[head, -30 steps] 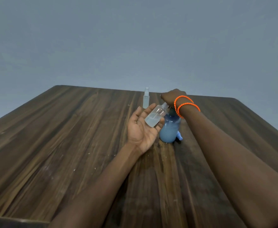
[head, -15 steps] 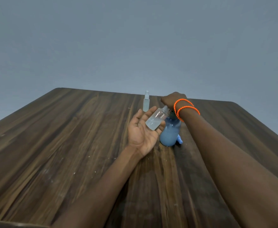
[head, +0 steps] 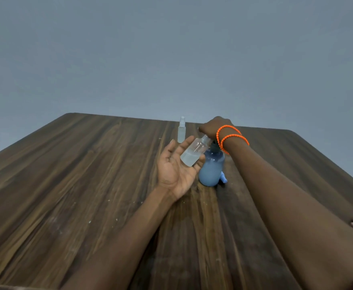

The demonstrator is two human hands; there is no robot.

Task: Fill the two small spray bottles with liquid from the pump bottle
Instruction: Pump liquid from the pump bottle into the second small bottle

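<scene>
The small clear plastic spray bottle [head: 194, 153], cap off, lay tilted in the left hand [head: 176, 170], its neck aimed up & right toward the spout of the round blue translucent pump bottle [head: 211, 169]. It looked roughly a third full of pale liquid. The left palm faced up, fingers mostly straight w/ the bottle cradled across them; thumb side seemed to steady it, but I couldn't tell how firmly.

The right hand [head: 213, 126] sat on top of the pump head, fingers curled down over it, apparently pressing. The spout itself was hidden behind that hand and the bottle neck, so I couldn't confirm the neck was truly under the nozzle.

Risks as I judged them: the neck opening was narrow, so a small misalignment would send liquid over the left fingers & onto the dark wood-grain table [head: 87, 185]. A loose cradle could let the bottle slip if it got wet. A hard push on the pump might tip or skid the blue bottle, since only the pressing hand held it.

A small blue cap-like piece [head: 223, 179] lay just beside the pump bottle's base, on its right. The second small clear spray bottle [head: 181, 130], sprayer on, stood upright farther back, apart from both hands. Orange bead bracelets [head: 231, 137] circled the right wrist.
</scene>
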